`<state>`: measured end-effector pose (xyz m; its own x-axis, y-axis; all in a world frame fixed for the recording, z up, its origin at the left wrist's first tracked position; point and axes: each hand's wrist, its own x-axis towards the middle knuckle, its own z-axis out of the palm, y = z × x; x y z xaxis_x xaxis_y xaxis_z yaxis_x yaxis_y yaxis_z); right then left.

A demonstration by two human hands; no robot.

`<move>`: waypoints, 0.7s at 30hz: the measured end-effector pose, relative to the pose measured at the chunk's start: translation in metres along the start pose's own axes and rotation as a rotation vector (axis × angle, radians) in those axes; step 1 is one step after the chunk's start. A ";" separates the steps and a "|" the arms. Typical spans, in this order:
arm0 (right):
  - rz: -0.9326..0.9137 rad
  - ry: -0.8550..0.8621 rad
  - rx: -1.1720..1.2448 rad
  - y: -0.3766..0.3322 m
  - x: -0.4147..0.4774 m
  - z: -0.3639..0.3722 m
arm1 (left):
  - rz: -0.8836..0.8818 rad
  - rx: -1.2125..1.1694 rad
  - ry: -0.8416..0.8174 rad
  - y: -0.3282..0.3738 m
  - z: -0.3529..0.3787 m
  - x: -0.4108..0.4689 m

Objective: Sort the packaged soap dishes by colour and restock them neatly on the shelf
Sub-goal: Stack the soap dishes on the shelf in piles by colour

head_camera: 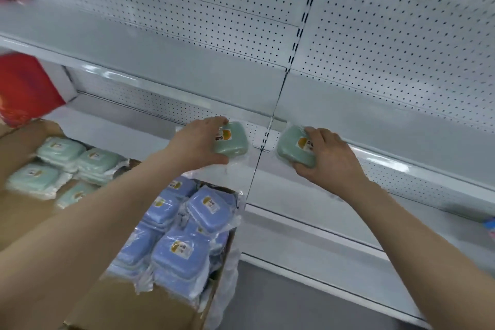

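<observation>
The person is in the placing step: each of the two hands carries one wrapped green soap dish up to the white shelf [308, 195], at the seam where two shelf bays meet. The left hand [199, 143] is closed around the left green soap dish [232, 139], fingers over its far edge and thumb under the near edge, just left of the seam; the right hand [328, 158] is wrapped the same way around the right green soap dish [293, 146], just right of the seam. Both dishes sit close to the perforated back panel [187, 21], label side up and slightly tilted, and whether they already rest on the shelf or hang a little above it cannot be told. That stretch of shelf looks bare apart from these two, so the restocking seems to be at its start. The next move probably calls for setting both dishes flat, squaring them to the back panel side by side, letting go, and reaching down for more of the same colour. Below at the left, an open cardboard box [24, 211] holds a loose heap of pale mint soap dishes [60, 151] in clear bags; beside it, nearer the shelf, a second cardboard box [166, 311] with a plastic liner is packed with stacked blue soap dishes [182, 252]. A red package [25, 83] stands at the far left end of the shelf.
</observation>
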<state>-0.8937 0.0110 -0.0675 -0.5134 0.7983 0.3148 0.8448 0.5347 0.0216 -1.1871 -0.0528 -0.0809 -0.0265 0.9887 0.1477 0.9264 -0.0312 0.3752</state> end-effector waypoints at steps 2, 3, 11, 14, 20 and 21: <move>-0.032 0.024 0.007 0.006 0.021 0.001 | -0.004 0.011 0.021 0.000 -0.011 0.014; -0.038 0.044 0.016 0.008 0.031 0.002 | 0.000 0.020 0.034 -0.001 -0.017 0.022; 0.001 0.161 0.116 0.024 0.110 0.010 | 0.006 0.048 0.089 -0.022 -0.056 0.104; -0.005 0.177 0.128 0.038 0.151 0.024 | 0.013 0.041 0.078 -0.033 -0.053 0.146; -0.050 0.136 0.170 0.061 0.258 0.059 | -0.024 0.101 0.074 -0.062 -0.042 0.250; -0.053 0.120 0.162 0.066 0.274 0.066 | -0.034 0.119 0.066 -0.066 -0.039 0.270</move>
<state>-0.9890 0.2836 -0.0424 -0.5268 0.7345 0.4278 0.7765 0.6205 -0.1092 -1.2703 0.2108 -0.0301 -0.0797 0.9769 0.1981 0.9625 0.0237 0.2701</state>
